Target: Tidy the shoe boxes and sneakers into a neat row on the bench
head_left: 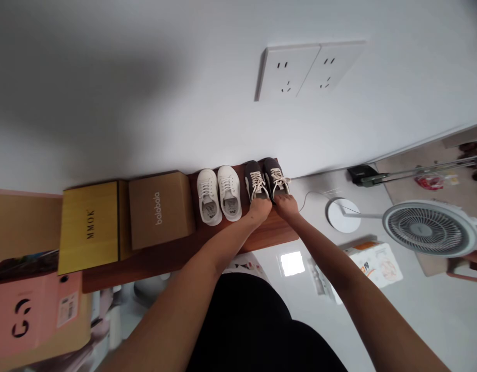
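Two dark sneakers with cream laces stand side by side at the right end of a reddish-brown wooden shelf (176, 261), toes toward the wall. My left hand (260, 207) is closed on the heel of the left dark sneaker (256, 178). The heel of the right dark sneaker (275, 175) is in my right hand (287, 205), also closed. Both heels are partly hidden by my fingers. Just left of them sits a pair of white sneakers, the left white sneaker (208, 194) and the right white sneaker (229, 191), pointing the same way.
Left along the shelf stand a brown shoebox (160, 212) and a yellow shoebox (89, 227). A pink box (32, 315) lies lower left. On the floor at right are a grey fan (428, 227) and a white package (378, 263). Wall sockets (311, 70) are above.
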{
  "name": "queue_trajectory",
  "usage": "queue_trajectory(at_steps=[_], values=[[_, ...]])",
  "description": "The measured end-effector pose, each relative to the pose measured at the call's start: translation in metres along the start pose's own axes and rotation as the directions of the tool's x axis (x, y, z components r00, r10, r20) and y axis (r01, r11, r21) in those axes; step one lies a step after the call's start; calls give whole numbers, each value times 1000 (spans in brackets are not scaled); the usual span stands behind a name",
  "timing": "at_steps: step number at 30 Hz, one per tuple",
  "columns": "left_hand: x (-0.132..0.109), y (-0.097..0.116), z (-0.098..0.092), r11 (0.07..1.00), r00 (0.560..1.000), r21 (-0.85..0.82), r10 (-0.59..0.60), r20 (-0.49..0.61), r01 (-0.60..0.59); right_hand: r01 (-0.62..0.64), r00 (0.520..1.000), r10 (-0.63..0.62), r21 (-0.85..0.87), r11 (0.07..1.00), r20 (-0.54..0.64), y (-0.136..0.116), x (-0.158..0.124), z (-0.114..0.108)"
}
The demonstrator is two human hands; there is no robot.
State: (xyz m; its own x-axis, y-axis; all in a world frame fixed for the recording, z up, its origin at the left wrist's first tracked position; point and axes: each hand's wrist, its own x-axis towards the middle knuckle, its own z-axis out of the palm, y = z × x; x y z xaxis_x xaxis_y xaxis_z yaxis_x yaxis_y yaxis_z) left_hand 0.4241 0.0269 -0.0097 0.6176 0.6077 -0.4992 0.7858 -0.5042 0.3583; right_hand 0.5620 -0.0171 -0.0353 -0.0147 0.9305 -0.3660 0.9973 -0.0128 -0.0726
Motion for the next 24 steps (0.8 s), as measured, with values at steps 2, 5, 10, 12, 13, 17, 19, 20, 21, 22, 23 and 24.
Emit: queue_trajectory(at_steps=[2, 5, 10, 12, 13, 17, 19, 20, 21, 22, 23, 24], values=[[1, 0, 2, 1000, 1000, 15, -13, 11, 12, 0, 1000, 0, 0, 1000, 4, -2, 1, 0], [4, 1, 5, 1000, 1000, -10, -18, 11, 18, 4, 1000, -4, -5, 1000, 3, -4, 2, 1], [7, 2, 10, 1000, 999, -19, -14, -40, 13, -27, 1000, 27, -29, 999, 11, -8, 2, 2], [6, 2, 10, 1000, 996, 13, 0, -93, 2, -43, 999, 44, -38, 998, 11, -11, 2, 1], [5, 2, 10, 1000, 993, 31, 4, -115, -1, -50, 999, 50, -47, 998, 7, -12, 1, 0], [-10, 3, 0, 998, 983, 63, 27, -180, -15, -96, 995, 91, -98, 991, -50, -20, -6, -8], [-23, 1, -8, 998, 974, 61, 42, -223, -30, -130, 987, 118, -112, 985, -108, -25, -13, -16], [-32, -1, -13, 998, 968, 55, 48, -245, -35, -145, 982, 129, -112, 983, -140, -28, -17, -22], [-43, -5, -18, 998, 963, 45, 49, -264, -38, -159, 975, 139, -106, 982, -172, -33, -22, -27], [-55, -10, -22, 999, 959, 29, 48, -279, -42, -169, 968, 148, -92, 981, -203, -38, -27, -32], [-68, -17, -26, 999, 956, 6, 41, -291, -41, -173, 961, 153, -68, 983, -231, -46, -32, -37], [-84, -26, -29, 999, 954, -26, 26, -300, -36, -170, 954, 156, -31, 985, -257, -55, -38, -40]])
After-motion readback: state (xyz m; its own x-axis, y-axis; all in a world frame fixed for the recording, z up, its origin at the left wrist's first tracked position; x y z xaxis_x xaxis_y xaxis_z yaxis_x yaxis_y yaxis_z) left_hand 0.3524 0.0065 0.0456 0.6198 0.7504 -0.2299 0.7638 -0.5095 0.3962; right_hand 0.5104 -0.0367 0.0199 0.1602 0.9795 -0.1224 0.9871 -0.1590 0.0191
